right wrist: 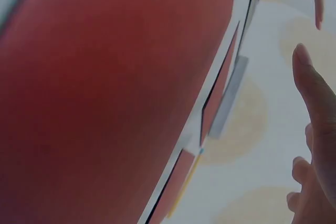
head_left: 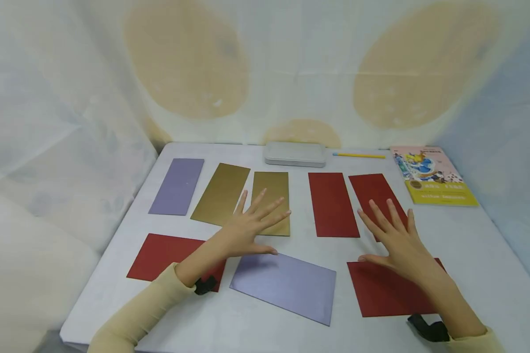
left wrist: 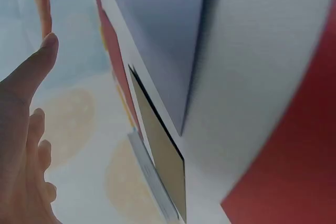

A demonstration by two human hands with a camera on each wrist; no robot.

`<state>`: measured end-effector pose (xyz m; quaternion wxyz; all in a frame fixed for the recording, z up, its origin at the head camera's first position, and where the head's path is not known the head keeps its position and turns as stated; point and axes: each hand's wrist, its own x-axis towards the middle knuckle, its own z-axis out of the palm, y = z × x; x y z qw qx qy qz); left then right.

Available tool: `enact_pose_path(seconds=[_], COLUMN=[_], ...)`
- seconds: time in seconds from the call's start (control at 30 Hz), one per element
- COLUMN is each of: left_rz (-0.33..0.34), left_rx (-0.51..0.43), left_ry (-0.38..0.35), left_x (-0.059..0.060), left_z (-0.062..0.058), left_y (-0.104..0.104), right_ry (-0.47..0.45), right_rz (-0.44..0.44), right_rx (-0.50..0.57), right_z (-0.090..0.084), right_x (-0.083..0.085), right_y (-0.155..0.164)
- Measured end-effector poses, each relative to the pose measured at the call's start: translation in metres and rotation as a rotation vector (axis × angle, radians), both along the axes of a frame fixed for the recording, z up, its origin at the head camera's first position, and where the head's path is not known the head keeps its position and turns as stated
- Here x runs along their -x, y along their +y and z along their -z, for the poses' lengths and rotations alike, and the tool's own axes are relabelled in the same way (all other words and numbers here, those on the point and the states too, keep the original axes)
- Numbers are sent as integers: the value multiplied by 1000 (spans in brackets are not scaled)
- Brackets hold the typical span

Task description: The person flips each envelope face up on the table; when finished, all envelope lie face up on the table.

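Observation:
My left hand (head_left: 249, 225) is held over the table with spread fingers and nothing in it. In the head view it overlaps two gold cards (head_left: 221, 191) and the top edge of a lilac card (head_left: 287, 289). A red card (head_left: 161, 255) lies partly hidden under my left forearm. Fingers also spread, my empty right hand (head_left: 397, 245) hovers above a front red card (head_left: 380, 296) and covers part of a red card behind it (head_left: 367, 185). Another red card (head_left: 333, 206) lies between the hands, further back. Both wrist views show the hands raised off the cards.
A second lilac card (head_left: 176, 186) lies at the back left. Along the far edge are a grey flat case (head_left: 295, 154) and a yellow pencil (head_left: 359, 155). At the back right lies a colourful book (head_left: 433, 176). Fabric curtains (head_left: 291, 73) surround the white table (head_left: 110, 299).

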<state>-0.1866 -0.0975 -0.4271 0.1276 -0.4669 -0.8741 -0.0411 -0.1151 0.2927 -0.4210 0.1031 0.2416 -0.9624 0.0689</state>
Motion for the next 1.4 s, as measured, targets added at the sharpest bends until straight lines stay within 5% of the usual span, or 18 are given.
enact_pose_path(seconds=[0.43,0.87,1.0,1.23,1.4], left_rz=[193,371,382,382,315], left_rx=[179,271,284,336,420], left_ry=[68,83,66,-80,-107], left_x=[-9,-57,-72,-90,-94], left_z=[-5,-6,-7,1,10], left_y=[65,142,164,195,203], right_ry=[46,-5,-7,-78,-128], right_rz=[83,194,163,131,75], right_rx=[-105,-159,-152,-120,-31], right_z=[2,5,9,19,30], right_x=[-26,-58,-66,-76,-80], right_y=[48,92,103,126,137])
